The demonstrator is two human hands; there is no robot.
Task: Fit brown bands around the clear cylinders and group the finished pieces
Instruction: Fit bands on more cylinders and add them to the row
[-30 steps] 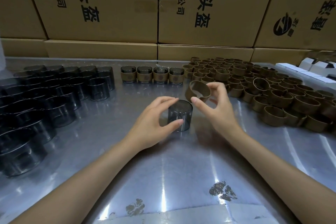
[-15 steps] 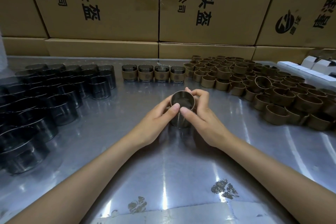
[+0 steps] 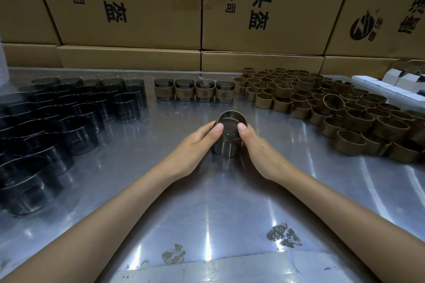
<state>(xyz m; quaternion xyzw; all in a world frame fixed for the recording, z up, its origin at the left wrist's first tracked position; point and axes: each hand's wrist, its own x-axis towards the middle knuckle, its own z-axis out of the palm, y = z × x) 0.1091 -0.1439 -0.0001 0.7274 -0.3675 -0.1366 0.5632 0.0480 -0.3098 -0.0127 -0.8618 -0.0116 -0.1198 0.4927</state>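
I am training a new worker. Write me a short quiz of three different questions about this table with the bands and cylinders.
1. True or false: both hands hold the cylinder at the table's middle.
2. How many finished pieces stand in the row at the back? A) two B) four C) six
3. Fill in: the loose brown bands lie on the person's ____ side.

Key:
1. True: the left hand and right hand grip it, thumbs on the band at its top.
2. B.
3. Right; the bare cylinders stand on the left.
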